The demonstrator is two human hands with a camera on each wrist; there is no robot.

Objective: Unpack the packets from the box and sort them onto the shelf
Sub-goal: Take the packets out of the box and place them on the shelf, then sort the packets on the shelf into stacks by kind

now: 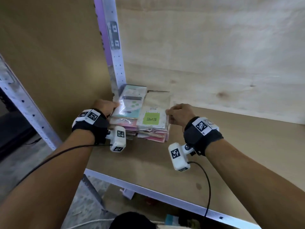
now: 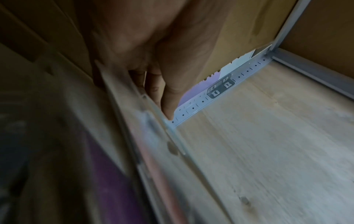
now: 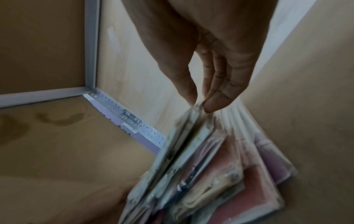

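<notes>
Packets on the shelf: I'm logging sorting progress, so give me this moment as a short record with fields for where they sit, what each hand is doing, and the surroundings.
packets: two side-by-side stacks in the shelf's back left corner
top of left stack: teal packet
top of right stack: white packet with green label
left hand: fingers against the left stack's left edge; grip unclear
right hand: pinches the white packet's right edge between thumb and fingers
shelf: brown board, pale metal upright behind the stacks
box: not in view
</notes>
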